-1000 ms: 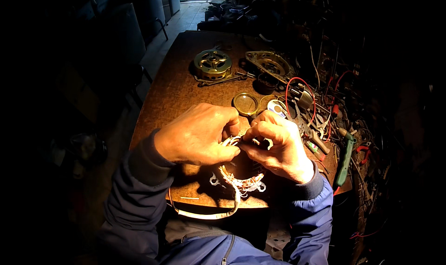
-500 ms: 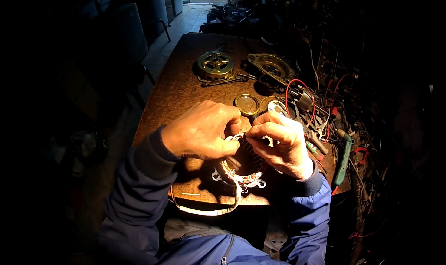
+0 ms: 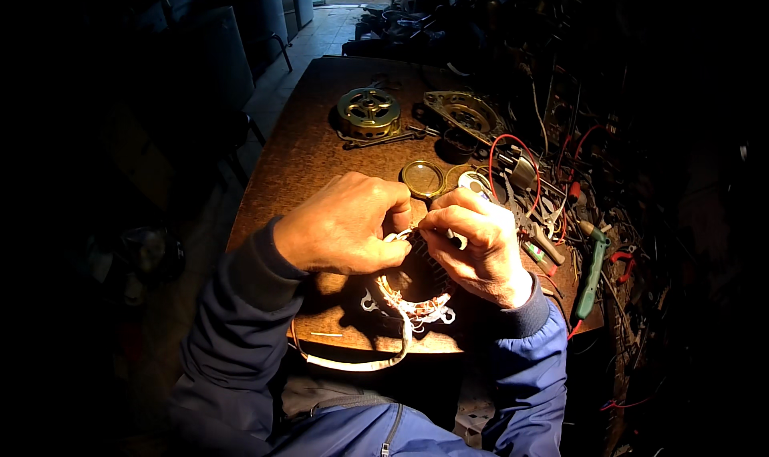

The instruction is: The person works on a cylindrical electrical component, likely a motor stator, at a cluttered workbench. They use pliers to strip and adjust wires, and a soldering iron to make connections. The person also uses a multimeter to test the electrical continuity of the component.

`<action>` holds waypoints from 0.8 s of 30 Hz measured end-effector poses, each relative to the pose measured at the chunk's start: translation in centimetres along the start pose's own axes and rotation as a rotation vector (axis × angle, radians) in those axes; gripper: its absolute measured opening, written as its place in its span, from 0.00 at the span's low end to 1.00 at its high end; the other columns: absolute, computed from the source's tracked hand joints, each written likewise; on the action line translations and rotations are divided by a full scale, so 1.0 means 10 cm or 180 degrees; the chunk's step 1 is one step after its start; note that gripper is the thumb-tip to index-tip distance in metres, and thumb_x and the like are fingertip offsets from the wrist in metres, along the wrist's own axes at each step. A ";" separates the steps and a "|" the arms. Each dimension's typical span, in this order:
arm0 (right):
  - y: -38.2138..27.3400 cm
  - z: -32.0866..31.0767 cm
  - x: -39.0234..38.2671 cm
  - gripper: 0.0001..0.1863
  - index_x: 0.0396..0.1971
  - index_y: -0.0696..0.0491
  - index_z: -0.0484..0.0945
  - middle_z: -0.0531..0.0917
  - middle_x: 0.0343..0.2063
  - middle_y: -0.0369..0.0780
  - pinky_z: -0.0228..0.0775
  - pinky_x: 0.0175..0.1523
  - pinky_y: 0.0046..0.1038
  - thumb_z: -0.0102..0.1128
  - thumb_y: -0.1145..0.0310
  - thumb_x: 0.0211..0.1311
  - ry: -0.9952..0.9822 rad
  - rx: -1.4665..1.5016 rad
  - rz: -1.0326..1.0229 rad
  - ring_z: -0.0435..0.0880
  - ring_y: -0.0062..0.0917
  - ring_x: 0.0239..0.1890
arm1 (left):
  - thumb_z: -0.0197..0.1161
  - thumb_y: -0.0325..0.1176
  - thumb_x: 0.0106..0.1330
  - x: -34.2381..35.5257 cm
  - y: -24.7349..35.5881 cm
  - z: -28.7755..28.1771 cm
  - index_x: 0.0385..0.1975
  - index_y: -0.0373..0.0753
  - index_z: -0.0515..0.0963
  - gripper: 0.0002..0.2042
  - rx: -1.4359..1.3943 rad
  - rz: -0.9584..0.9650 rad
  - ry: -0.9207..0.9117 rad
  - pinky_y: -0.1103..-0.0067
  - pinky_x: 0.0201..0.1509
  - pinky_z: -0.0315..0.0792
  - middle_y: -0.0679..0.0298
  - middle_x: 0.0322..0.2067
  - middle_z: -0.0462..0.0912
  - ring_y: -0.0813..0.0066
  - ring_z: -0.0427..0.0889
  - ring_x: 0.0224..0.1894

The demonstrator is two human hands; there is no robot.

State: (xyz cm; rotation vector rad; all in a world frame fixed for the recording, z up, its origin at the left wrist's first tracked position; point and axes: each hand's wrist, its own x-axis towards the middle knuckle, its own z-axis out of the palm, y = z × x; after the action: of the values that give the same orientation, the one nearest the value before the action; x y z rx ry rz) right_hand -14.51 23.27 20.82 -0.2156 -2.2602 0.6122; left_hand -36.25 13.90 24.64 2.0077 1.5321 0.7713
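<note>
A motor stator [image 3: 418, 310], ring-shaped with copper windings and metal lugs, lies near the front edge of the wooden table, its far part hidden by my hands. Over its far left side my left hand [image 3: 343, 223] is closed, thumb and forefinger pinching white-sleeved wires [image 3: 398, 236]. Just right of it, fingertips almost meeting, my right hand [image 3: 476, 247] pinches the end of those wires; the tiny tip is hard to see. A thick white sleeved lead [image 3: 352, 366] loops from the stator over the table's front edge.
Beyond my hands lies a magnifying glass [image 3: 423, 179]. A round slotted metal cover [image 3: 368, 112] and a metal housing [image 3: 466, 116] sit farther back. Along the right side are a green-handled soldering iron [image 3: 593, 277], pliers [image 3: 546, 243], a red wire [image 3: 513, 136] and tangled scraps.
Both hands keep their pinch at the wires, with only a slight shift of the right fingers. The whole view has moved a little, so everything sits slightly farther left.
</note>
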 end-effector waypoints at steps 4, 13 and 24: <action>-0.01 0.02 -0.01 0.10 0.34 0.56 0.86 0.85 0.33 0.41 0.78 0.41 0.31 0.72 0.83 0.50 -0.0005 0.0207 0.0274 0.86 0.34 0.36 | 0.75 0.35 0.57 0.00 0.03 -0.02 0.32 0.34 0.82 0.12 0.0013 -0.0059 -0.0039 0.73 0.30 0.75 0.61 0.23 0.83 0.71 0.84 0.25; -0.01 0.03 -0.04 0.06 0.29 0.58 0.84 0.85 0.32 0.41 0.78 0.43 0.31 0.67 0.82 0.50 -0.0089 0.0308 0.0504 0.86 0.32 0.36 | 0.73 0.36 0.55 0.01 0.10 -0.05 0.32 0.33 0.83 0.13 -0.0022 -0.0247 -0.0106 0.68 0.35 0.80 0.54 0.27 0.88 0.60 0.90 0.29; 0.09 0.08 -0.08 0.03 0.28 0.58 0.82 0.83 0.29 0.40 0.76 0.39 0.29 0.69 0.79 0.54 0.0024 0.0914 0.0797 0.84 0.26 0.32 | 0.77 0.32 0.57 -0.01 0.07 0.01 0.32 0.34 0.82 0.11 0.0048 -0.0076 0.0030 0.75 0.30 0.76 0.62 0.24 0.83 0.76 0.83 0.26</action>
State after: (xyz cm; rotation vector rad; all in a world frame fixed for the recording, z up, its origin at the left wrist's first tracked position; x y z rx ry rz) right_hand -14.58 23.49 19.37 -0.3589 -2.1229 1.0554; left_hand -35.73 13.58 25.04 1.9956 1.5691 0.7629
